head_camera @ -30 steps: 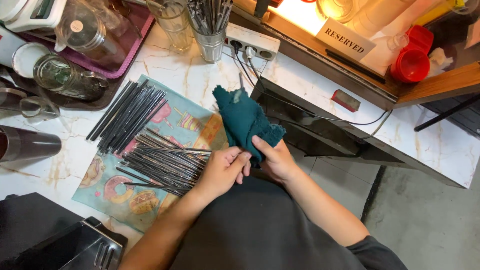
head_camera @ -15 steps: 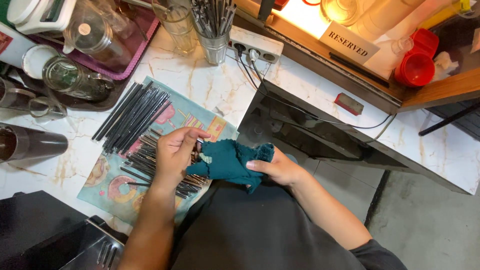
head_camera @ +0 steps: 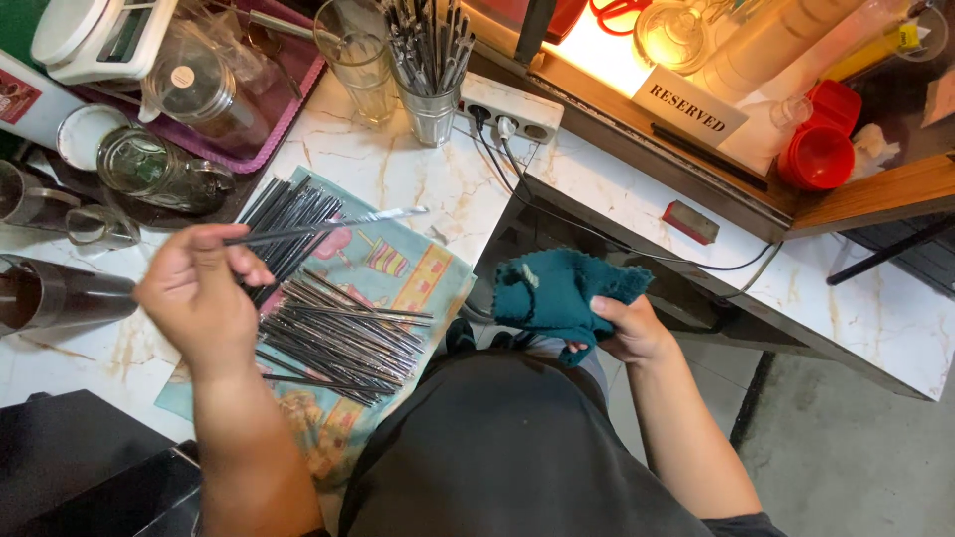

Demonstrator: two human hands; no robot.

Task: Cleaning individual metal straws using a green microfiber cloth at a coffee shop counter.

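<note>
My left hand (head_camera: 199, 293) is raised over the counter and pinches one thin metal straw (head_camera: 328, 225), which points right. Below it lie two heaps of metal straws (head_camera: 338, 333) on a patterned cloth mat (head_camera: 403, 273). My right hand (head_camera: 629, 330) holds a crumpled teal cloth (head_camera: 552, 293) off the counter's edge, above my dark apron. A steel cup (head_camera: 433, 109) filled with several upright straws stands at the back of the counter.
A white power strip (head_camera: 512, 109) with black cables sits behind the mat. Glass jars (head_camera: 159, 169), a drinking glass (head_camera: 358, 60) and a purple tray (head_camera: 288, 99) fill the back left. Metal tumblers (head_camera: 55, 293) lie at the far left. A red container (head_camera: 821, 149) stands on the right shelf.
My left hand left the cloth, reached into the heap, and lifted one straw up to the left. My right hand carried the teal cloth rightward, off the mat.
</note>
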